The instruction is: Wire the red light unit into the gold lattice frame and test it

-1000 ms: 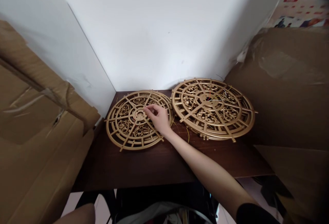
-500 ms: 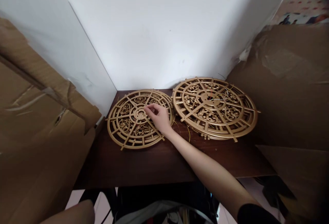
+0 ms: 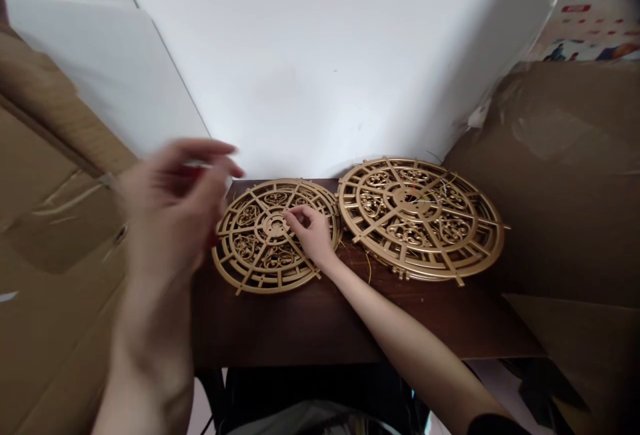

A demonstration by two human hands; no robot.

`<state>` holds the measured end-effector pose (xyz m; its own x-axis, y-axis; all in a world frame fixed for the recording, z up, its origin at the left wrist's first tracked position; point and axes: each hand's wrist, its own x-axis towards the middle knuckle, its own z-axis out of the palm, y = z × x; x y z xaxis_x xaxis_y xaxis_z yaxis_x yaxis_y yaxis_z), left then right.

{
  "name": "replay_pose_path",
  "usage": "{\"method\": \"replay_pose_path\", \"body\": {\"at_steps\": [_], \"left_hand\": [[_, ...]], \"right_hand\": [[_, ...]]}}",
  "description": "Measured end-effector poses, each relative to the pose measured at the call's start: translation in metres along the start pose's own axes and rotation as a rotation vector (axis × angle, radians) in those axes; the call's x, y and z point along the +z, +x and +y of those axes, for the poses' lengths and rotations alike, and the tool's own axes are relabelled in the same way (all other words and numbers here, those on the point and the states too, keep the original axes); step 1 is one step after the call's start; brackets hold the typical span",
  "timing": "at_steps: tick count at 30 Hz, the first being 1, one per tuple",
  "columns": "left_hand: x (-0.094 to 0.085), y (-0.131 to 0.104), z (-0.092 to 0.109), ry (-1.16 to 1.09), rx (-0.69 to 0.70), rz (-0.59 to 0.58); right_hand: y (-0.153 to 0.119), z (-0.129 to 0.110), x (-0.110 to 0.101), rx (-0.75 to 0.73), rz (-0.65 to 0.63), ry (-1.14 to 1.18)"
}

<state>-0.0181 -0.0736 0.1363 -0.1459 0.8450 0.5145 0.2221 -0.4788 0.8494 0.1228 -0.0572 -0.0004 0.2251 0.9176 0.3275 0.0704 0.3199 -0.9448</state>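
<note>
the left hand (image 3: 173, 202) has come into view, blurred, curled around a red thing (image 3: 212, 232), so both hands are now near the left gold disc (image 3: 270, 228) on the bench (image 3: 280, 328); the right hand (image 3: 314, 235) stays over its centre, fingertips together, anything pinched unclear

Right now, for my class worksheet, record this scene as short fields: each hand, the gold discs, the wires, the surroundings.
Left hand: raised, blurred; contents unclear
Right hand: thumb and forefinger close together by the left gold disc's centre; anything held is too small to tell
Right gold disc: beside the left one
Yellow wire: between the discs
Table: dark brown
Cardboard: both sides
Wall: white, behind
</note>
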Motion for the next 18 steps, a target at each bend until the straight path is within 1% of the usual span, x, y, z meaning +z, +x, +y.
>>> {"method": "replay_pose_path", "body": {"at_steps": [2,4,5,6,7,9,11,14,18], "left_hand": [[0.015,0.003,-0.025,-0.031,-0.124,-0.216],[0.026,0.006,-0.054,-0.099,-0.292,-0.443],[0.03,0.006,-0.067,-0.127,-0.353,-0.51],[0.032,0.006,-0.078,-0.147,-0.413,-0.553],[0.033,0.004,-0.088,-0.176,-0.443,-0.582],[0.033,0.0,-0.1,-0.227,-0.45,-0.584],[0.034,-0.005,-0.107,-0.28,-0.444,-0.523],[0.035,-0.011,-0.111,-0.38,-0.466,-0.488],[0.037,-0.015,-0.115,-0.421,-0.513,-0.504]], "right_hand": [[0.0,0.0,0.0,0.01,0.009,0.017],[0.001,0.001,0.001,0.02,0.02,0.028],[0.001,0.002,0.001,0.024,0.027,0.031],[0.002,0.003,0.001,0.027,0.034,0.035],[0.002,0.004,0.001,0.028,0.041,0.042],[0.003,0.005,0.001,0.026,0.047,0.059],[0.004,0.007,0.001,0.025,0.044,0.072],[0.004,0.007,0.0,0.035,0.041,0.067],[0.003,0.004,-0.001,0.044,0.06,0.072]]}}
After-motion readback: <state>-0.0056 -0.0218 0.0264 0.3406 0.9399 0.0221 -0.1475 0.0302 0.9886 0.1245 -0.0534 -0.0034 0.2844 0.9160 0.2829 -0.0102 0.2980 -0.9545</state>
